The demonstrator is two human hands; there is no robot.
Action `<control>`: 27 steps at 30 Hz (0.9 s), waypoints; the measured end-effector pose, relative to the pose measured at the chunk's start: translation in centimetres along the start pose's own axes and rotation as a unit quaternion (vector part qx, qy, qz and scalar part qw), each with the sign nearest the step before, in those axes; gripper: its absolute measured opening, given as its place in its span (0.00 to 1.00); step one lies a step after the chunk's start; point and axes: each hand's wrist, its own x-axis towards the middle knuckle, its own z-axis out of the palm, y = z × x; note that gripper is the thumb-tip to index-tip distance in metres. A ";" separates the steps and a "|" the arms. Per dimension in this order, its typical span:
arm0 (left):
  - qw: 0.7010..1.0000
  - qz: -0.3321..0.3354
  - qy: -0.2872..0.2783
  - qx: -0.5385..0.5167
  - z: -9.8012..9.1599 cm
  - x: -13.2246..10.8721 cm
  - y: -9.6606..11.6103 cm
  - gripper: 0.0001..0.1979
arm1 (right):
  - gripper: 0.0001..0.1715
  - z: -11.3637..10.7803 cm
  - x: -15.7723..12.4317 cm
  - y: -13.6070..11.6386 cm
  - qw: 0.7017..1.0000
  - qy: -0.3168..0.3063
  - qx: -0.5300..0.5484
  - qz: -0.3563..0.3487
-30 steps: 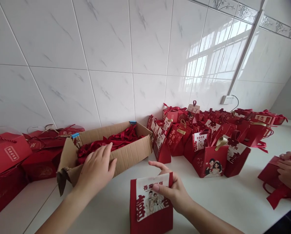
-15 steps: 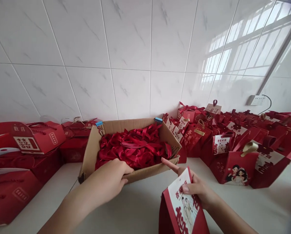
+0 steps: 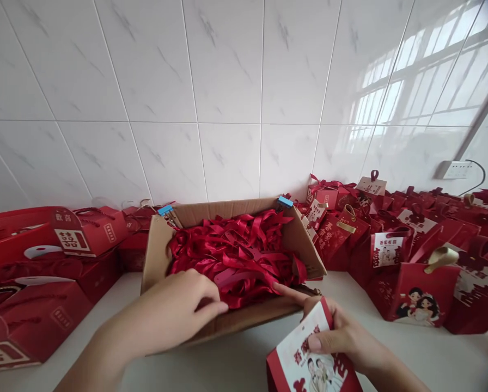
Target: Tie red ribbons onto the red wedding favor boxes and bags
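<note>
A cardboard box (image 3: 309, 256) stands before me, filled with dark red satin ribbons (image 3: 244, 250). My left hand (image 3: 187, 307) is at its near side, fingers curled down among the ribbons and thumb bent in; what the fingertips hold, if anything, is hidden. My right hand (image 3: 337, 332) grips a red gift box (image 3: 274, 370) with a white printed label showing a cartoon couple, its thumb pressed on the label. The right index finger points out to the left and touches ribbon by the box's near right rim.
Blue-handled binder clips (image 3: 285, 202) sit on the box's back corners. Finished-looking red gift boxes (image 3: 418, 294) crowd the right side of the white table (image 3: 178, 375). More red handled boxes (image 3: 92, 231) are stacked at left. Behind is a tiled wall (image 3: 227, 81) with a socket (image 3: 454, 170).
The view has shifted slightly left. The cardboard box's near rim is closer to me, and the ribbons inside lie differently. Both hands stay by that rim, the right still holding the gift box.
</note>
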 end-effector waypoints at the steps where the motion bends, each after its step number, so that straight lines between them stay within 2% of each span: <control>1: 1.000 -0.010 0.019 0.002 -0.5 0.1 -0.3 0.16 | 0.18 0.0 0.0 0.0 1.000 0.004 -0.002 -0.008; 4: 0.993 -0.054 0.104 0.023 -1.7 1.1 -1.1 0.14 | 0.12 0.3 -0.1 -0.3 1.000 -0.005 0.006 -0.008; 7: 0.982 -0.053 0.171 0.058 -2.2 3.1 -1.1 0.13 | 0.11 0.4 -0.2 -0.4 1.000 -0.009 0.009 -0.002; 9: 0.983 -0.031 0.165 0.071 -1.9 4.8 -0.5 0.12 | 0.12 0.4 -0.2 -0.4 1.000 -0.006 0.012 0.002; 12: 0.987 -0.032 0.135 0.082 -0.8 7.2 0.9 0.12 | 0.27 0.2 -0.2 -0.2 1.000 -0.013 0.024 0.007; 14: 0.985 -0.047 0.132 0.098 -0.1 8.6 1.7 0.18 | 0.35 0.2 -0.1 -0.1 0.999 -0.013 0.029 0.004; 18: 0.979 -0.092 0.129 0.128 0.6 10.9 2.2 0.27 | 0.41 0.5 -0.1 -0.3 0.999 -0.007 0.031 0.013; 23: 0.980 -0.130 0.096 0.119 0.7 11.9 1.9 0.18 | 0.50 1.0 -0.1 -0.7 0.999 -0.006 0.045 0.018; 27: 0.986 -0.115 0.102 0.072 0.3 11.4 1.4 0.10 | 0.49 1.0 -0.1 -0.8 0.999 -0.013 0.047 0.009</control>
